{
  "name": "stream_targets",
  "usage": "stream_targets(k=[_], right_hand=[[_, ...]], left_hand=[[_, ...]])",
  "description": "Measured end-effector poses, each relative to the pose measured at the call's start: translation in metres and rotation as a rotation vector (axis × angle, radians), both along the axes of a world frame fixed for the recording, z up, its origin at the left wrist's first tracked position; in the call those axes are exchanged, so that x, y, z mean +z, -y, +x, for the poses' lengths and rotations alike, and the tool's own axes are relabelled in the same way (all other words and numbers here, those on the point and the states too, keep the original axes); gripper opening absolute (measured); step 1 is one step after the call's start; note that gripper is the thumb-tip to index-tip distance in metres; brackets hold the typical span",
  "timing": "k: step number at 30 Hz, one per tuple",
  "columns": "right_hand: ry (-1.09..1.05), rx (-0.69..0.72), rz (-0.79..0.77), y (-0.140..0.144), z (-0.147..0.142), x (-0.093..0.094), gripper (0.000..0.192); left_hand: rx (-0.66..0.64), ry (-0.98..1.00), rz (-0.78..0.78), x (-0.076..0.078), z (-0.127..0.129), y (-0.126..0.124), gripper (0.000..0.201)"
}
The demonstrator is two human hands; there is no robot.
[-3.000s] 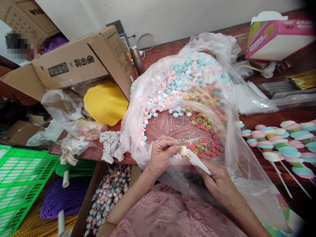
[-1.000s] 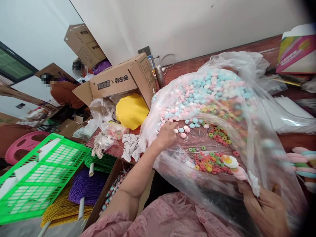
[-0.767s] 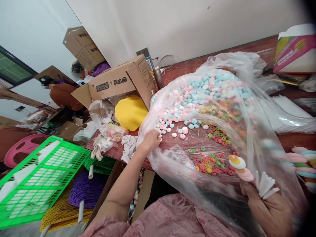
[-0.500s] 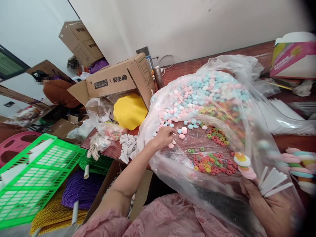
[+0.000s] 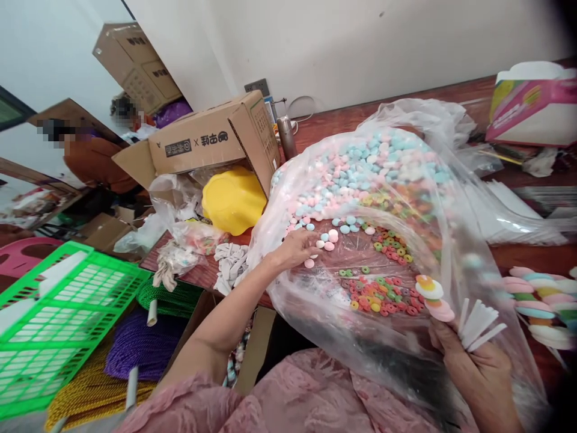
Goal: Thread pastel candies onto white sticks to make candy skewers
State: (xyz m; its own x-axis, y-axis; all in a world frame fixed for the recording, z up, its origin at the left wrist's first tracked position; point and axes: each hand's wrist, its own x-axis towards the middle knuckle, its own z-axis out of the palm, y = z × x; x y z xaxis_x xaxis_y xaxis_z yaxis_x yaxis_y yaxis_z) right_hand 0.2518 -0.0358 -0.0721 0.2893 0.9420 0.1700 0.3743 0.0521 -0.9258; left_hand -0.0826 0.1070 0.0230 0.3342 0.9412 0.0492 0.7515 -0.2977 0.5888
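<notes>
Big plastic bag [image 5: 455,198] on the table [image 5: 333,120], mouth toward the person. Inside the bag: round candies [image 5: 360,168] heaped at the back, ring candies [image 5: 383,294] nearer the mouth. Left of the bag, a tipped bowl [image 5: 232,198] under a cardboard box [image 5: 202,141]; further left and lower, a mesh crate [image 5: 58,325]. Right of the bag, finished skewers [image 5: 541,300].

A cardboard box [image 5: 198,144] lies tipped on its side at the upper middle, with a yellow tub [image 5: 233,200] poking out beneath it. A green crate [image 5: 58,322] fills the lower left, and purple cord [image 5: 135,349] and gold cord [image 5: 85,394] sit just beside it. Crumpled white cloth [image 5: 229,264] rests at the edge of the wooden table [image 5: 523,255]. At the upper right stands a pink carton [image 5: 532,108]. Two people sit at the far left, one in a brown top [image 5: 94,171].
</notes>
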Motion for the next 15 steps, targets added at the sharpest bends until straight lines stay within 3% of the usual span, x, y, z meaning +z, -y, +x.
stream_targets(k=[3, 8, 11, 15], right_hand=[[-0.050, 0.037, 0.004, 0.000, 0.000, 0.001, 0.039], [-0.003, 0.006, 0.018, 0.001, 0.003, -0.005, 0.034], [0.031, 0.044, 0.031, 0.001, 0.007, -0.010, 0.035], [0.041, 0.051, 0.039, 0.001, 0.007, -0.011, 0.032]], left_hand=[[0.047, -0.110, -0.043, -0.002, -0.002, 0.020, 0.009], [0.171, -0.218, -0.003, -0.019, -0.004, 0.045, 0.007], [0.166, -0.149, 0.030, -0.023, -0.004, 0.048, 0.013], [0.179, -0.121, 0.070, -0.015, 0.000, 0.035, 0.020]])
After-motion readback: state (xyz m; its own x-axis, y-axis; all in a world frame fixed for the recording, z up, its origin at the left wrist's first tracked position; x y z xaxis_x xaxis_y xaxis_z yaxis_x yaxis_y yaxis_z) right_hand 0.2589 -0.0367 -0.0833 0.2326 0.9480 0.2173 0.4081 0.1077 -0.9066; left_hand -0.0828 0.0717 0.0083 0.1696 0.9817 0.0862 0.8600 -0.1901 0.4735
